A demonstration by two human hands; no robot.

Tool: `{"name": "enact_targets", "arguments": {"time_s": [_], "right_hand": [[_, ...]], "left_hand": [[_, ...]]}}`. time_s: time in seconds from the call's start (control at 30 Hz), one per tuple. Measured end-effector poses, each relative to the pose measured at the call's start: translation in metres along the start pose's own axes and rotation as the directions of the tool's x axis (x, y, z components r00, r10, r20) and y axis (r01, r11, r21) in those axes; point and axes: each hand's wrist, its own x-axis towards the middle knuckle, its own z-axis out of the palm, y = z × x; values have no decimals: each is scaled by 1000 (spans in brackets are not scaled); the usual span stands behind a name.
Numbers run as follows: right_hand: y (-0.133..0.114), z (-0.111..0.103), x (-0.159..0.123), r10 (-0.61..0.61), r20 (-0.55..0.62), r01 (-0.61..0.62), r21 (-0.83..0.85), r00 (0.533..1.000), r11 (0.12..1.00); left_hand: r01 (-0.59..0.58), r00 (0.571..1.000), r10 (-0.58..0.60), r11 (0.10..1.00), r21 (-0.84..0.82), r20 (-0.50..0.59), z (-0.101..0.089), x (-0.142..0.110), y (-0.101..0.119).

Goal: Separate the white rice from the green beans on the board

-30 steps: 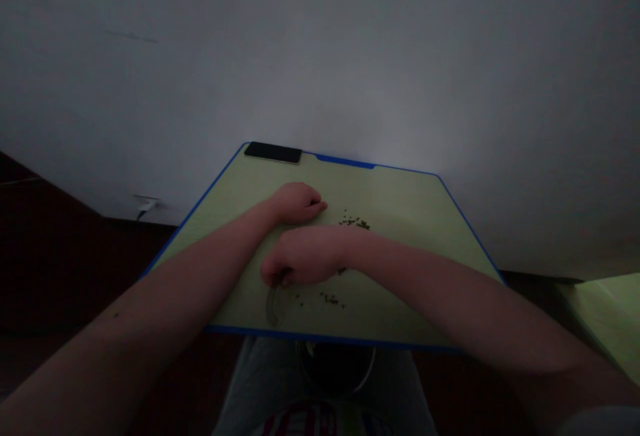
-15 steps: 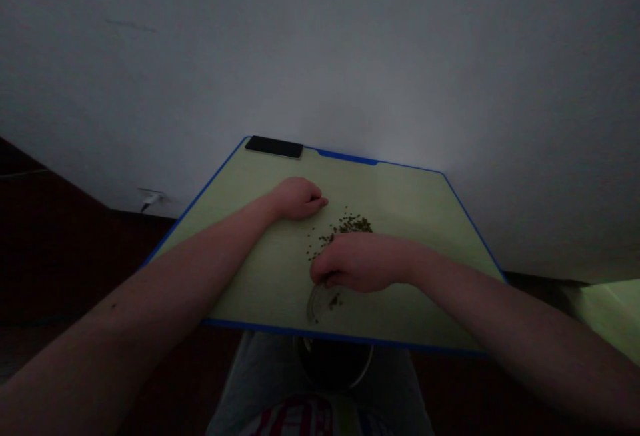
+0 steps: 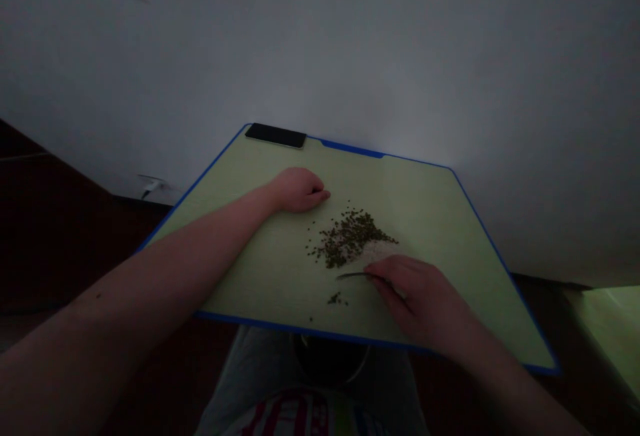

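Observation:
My left hand (image 3: 300,189) lies on the green desk (image 3: 425,196) as a loose fist, with nothing showing in it. Just right of it spreads a heap of small dark green beans (image 3: 350,239), with a pale patch (image 3: 380,249) at its right edge. My right hand (image 3: 420,296) rests below the heap, its fingers pinched on a thin clear lid-like piece (image 3: 353,276) whose edge points left toward the beans. A few stray beans (image 3: 335,299) lie near the desk's front edge.
A black phone (image 3: 275,135) lies at the desk's far left corner. The desk has a blue rim (image 3: 260,323) and stands against a white wall. A dark round bowl (image 3: 333,359) sits on my lap below the front edge. Another green surface (image 3: 613,329) shows at the right.
My right hand has swept from left to right along the front of the desk with the clear piece. The bean heap now lies uncovered. My left hand has stayed put.

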Motion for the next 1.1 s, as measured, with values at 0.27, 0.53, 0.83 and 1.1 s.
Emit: {"name": "enact_targets", "arguments": {"time_s": [0.27,0.53,0.83,1.1], "right_hand": [[-2,6,-11,40,22,-41,54,999,998],[-2,7,-17,36,14,-37,93,999,995],[-6,5,-25,43,-3,-42,86,999,995],[-13,14,-28,58,-29,-56,69,998,996]], "left_hand": [[-20,1000,20,999,38,-7,0,0,-1],[-19,1000,19,1000,7,-18,0,0,-1],[-19,1000,20,1000,21,-15,1,1,0],[-17,1000,17,999,27,-10,1,1,-1]]}}
